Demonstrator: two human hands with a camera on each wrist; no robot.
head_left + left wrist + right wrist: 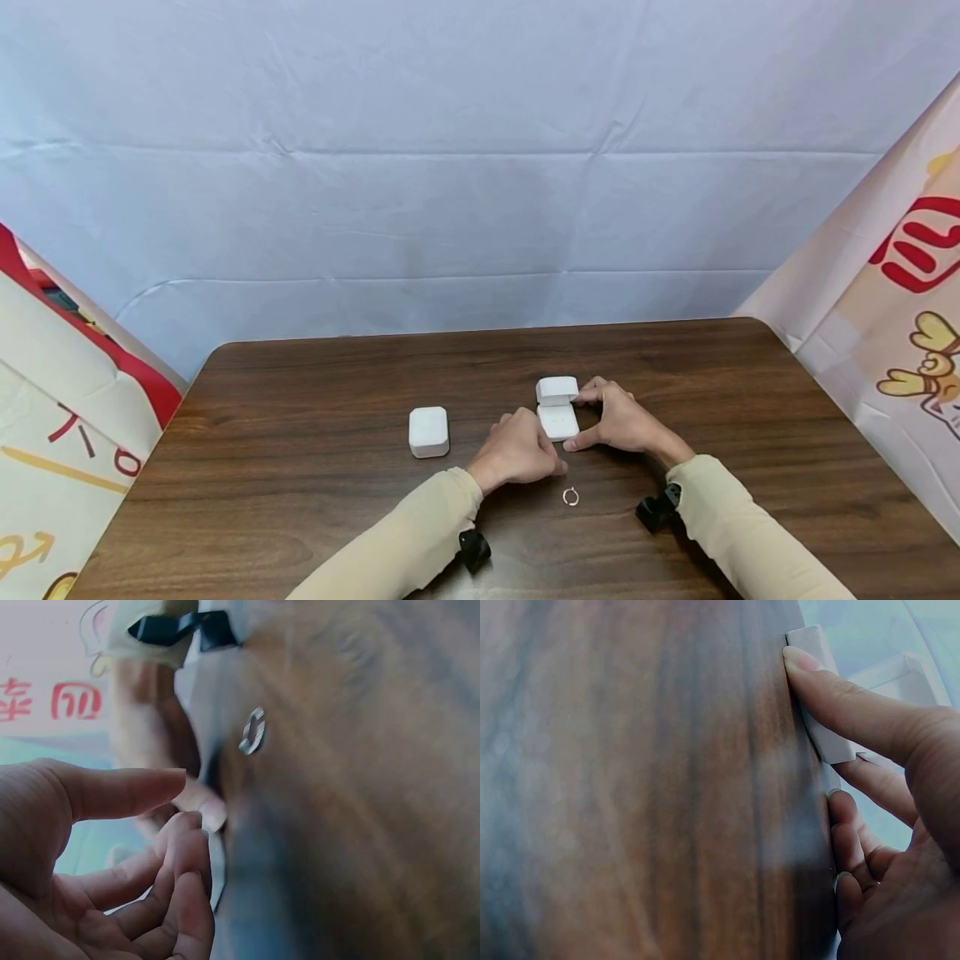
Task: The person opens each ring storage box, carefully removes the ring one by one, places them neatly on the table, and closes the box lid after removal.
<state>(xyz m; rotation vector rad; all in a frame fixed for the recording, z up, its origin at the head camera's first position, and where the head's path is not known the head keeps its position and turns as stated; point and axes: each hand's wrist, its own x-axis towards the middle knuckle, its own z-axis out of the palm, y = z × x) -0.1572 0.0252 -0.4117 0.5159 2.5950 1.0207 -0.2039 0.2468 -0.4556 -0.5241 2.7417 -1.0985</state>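
A small white jewelry box [558, 422] stands on the table with its lid raised and its white inside showing. My right hand [622, 418] grips it from the right, the thumb at its front edge and the other fingers farther back along its side. Just left of the box hovers my left hand [520, 450], fingers loosely bent, nothing between thumb and fingertips in the left wrist view. A thin silver-coloured ring [245, 744] lies on the wood in front of both hands, touched by neither.
Farther left sits a second white box [428, 430], its lid down. Everything rests on a dark brown wooden table [315, 400]. Behind it hangs a pale cloth [450, 208], with printed sheets at both sides.
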